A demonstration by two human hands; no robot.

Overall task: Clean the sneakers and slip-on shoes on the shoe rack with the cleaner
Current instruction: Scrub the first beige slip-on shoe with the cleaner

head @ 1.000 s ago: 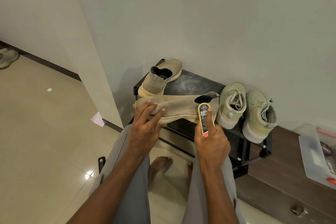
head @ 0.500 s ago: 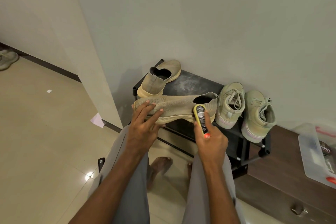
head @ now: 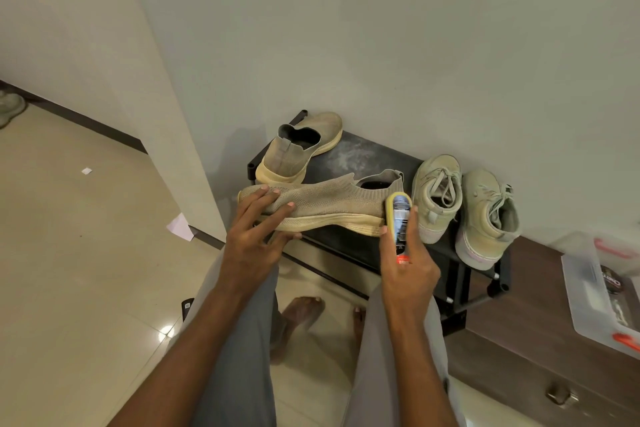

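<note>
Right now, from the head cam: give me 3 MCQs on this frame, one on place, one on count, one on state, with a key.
1. Where is the cleaner bottle?
A. at the held slip-on shoe's heel
B. on the floor
C. inside a sneaker

2. How many lace-up sneakers stand on the shoe rack?
A. one
B. two
C. four

3. What is the left hand doing?
A. hanging idle
B. gripping the held slip-on's toe end
C. holding the bottle

Key: 1 A, the right hand holds it against the heel; 2 B, one sneaker beside the other sneaker; 3 B, fingers over the toe, thumb under the sole.
</note>
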